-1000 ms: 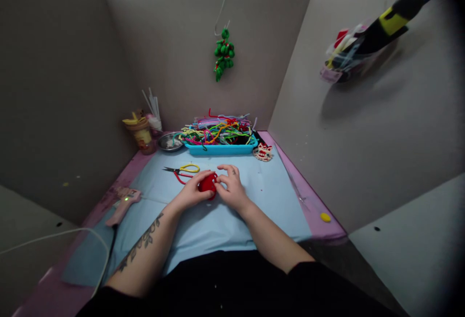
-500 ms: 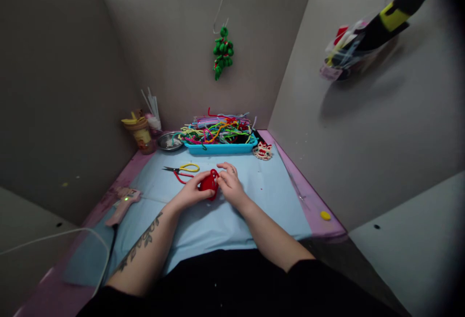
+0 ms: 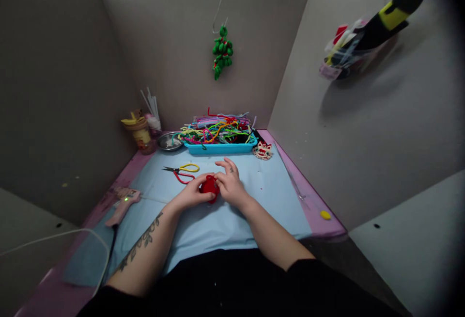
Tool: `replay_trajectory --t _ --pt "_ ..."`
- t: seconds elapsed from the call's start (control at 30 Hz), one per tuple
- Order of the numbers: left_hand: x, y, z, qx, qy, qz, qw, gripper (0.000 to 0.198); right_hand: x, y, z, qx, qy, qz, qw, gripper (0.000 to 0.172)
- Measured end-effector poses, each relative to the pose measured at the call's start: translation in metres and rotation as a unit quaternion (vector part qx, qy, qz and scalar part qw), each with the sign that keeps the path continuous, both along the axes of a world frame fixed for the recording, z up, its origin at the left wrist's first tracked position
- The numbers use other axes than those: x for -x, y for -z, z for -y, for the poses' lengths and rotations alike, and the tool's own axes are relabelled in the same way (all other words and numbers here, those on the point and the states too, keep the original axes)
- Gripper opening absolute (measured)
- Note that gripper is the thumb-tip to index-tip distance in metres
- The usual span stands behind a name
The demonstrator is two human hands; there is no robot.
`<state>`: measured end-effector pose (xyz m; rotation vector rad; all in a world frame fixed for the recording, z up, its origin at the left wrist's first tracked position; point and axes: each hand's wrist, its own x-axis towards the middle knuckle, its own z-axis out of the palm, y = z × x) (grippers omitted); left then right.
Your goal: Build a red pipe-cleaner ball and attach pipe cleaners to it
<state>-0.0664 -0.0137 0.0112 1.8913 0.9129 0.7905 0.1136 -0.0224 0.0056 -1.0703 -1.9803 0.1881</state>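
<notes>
Between my hands is a small red craft piece, rounded, with a raised loop at its top edge; its finer detail is blurred. My left hand grips it from the left, thumb on the near side and fingers behind. At its upper right edge, my right hand pinches with thumb and forefinger, the other fingers raised. Whether a smaller bit sits in that pinch is hidden. Just beyond my left hand lie scissors with one yellow and one red handle.
A blue tray heaped with coloured pipe cleaners stands at the back, beside a metal dish and a patterned craft piece. On the left lies a pink glue gun. Tweezers and a yellow disc lie right.
The red piece has turned a little in my left hand, its loop now tipped to the left. My right hand has shifted slightly, fingers raised a bit higher.
</notes>
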Motion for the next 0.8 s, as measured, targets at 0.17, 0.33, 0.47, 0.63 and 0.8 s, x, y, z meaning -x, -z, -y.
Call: replay_trajectory --t 0.17,0.33,0.47,0.63,0.8 --pt "0.001 -0.001 0.0 0.013 0.0 -0.002 1.0 0.058 0.001 0.002 -0.002 0.03 -0.009 -0.017 0.999 0.02" --pt "0.003 0.003 -0.002 -0.004 -0.016 0.004 1.0 0.063 0.002 0.002 0.001 0.038 -0.009 -0.003 0.999 0.015" --pt "0.005 0.006 -0.004 -0.027 -0.021 -0.005 0.999 0.062 0.002 0.0 0.006 0.052 -0.012 0.037 0.998 0.015" --pt "0.004 0.006 -0.004 0.014 -0.027 0.009 0.999 0.066 0.003 0.001 0.008 0.04 0.002 0.03 0.999 0.017" --pt "0.004 0.005 -0.007 0.036 -0.079 0.052 0.995 0.065 0.001 0.002 0.005 -0.004 0.023 -0.088 0.996 0.022"
